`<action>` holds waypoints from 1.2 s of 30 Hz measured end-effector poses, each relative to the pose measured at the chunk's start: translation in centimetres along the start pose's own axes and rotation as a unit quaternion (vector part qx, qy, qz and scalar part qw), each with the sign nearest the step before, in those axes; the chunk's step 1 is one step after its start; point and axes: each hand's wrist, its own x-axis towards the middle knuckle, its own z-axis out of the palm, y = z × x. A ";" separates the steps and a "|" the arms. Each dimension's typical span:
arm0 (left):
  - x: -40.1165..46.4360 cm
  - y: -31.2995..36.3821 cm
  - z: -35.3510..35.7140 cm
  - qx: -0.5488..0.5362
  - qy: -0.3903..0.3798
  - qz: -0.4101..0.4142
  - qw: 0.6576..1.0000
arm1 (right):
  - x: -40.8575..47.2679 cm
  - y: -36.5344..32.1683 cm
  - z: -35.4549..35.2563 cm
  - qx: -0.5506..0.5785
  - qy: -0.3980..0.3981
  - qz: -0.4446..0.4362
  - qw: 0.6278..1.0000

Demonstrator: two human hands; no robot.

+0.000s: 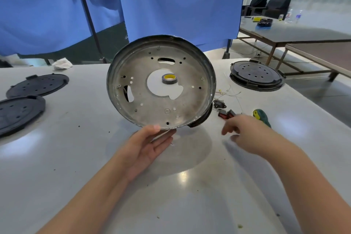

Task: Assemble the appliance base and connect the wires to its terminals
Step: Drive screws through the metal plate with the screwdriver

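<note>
Metal base plate point(161, 81) tilted — left hand point(146, 144) gripping its lower rim.

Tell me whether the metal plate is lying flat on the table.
No, the left hand holds the metal plate tilted up on its edge above the table.

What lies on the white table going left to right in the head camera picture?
Two black discs → metal base plate tilted up by the left hand → right hand → green-handled screwdriver, with a black round base farther back.
</note>
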 end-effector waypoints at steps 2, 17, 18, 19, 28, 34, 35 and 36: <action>0.1 0.0 0.0 -0.003 0.005 0.000 1.000 | 0.1 1.3 -0.4 -0.064 -0.024 0.033 0.997; 0.3 -0.1 -0.3 0.007 0.000 -0.001 1.000 | -1.2 0.2 -0.6 0.201 0.012 -0.025 0.979; 0.4 -0.1 -0.2 0.011 -0.001 0.000 1.000 | -1.6 -0.6 -1.3 0.263 0.003 -0.054 0.963; 0.4 -0.1 -0.2 0.014 0.000 0.001 1.000 | -2.0 -1.4 -2.0 0.317 -0.009 -0.085 0.945; 0.8 0.1 -0.3 0.031 0.022 0.016 0.999 | 0.7 -7.7 -2.7 0.315 0.058 -0.190 0.928; 1.0 0.2 -0.4 0.060 0.022 0.032 0.997 | 2.2 -8.6 1.1 0.257 0.121 -0.218 0.934; 1.0 0.2 -0.4 0.060 0.019 0.031 0.998 | 2.2 -8.6 1.5 0.262 0.133 -0.222 0.930; 1.1 0.2 -0.4 0.060 0.015 0.030 0.998 | 2.2 -8.6 1.8 0.263 0.143 -0.222 0.928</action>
